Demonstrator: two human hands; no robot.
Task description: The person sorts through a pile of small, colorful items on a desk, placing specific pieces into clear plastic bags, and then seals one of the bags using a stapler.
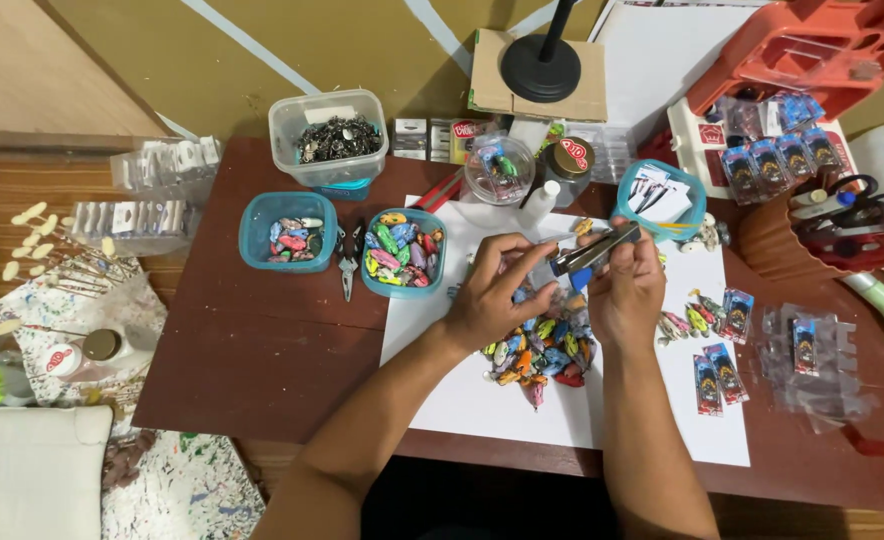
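My right hand (627, 290) grips a dark blue and silver stapler (594, 250), held level above the white paper sheet (482, 395). My left hand (497, 290) pinches something small and clear at the stapler's left end; what it is I cannot tell. Under both hands lies a pile of several small colourful fishing lures (542, 350). To the right of my right hand rest a few loose lures (690, 320) and packaged lures in small printed bags (717, 370).
Two teal tubs (287, 232) (403, 252) hold more lures, with pliers (348, 262) between them. A clear tub of metal hooks (328, 138), a round clear jar (499, 168), a teal tub of cards (660, 196), empty clear bags (812, 360) and a scissors holder (842, 225) ring the brown table (262, 350).
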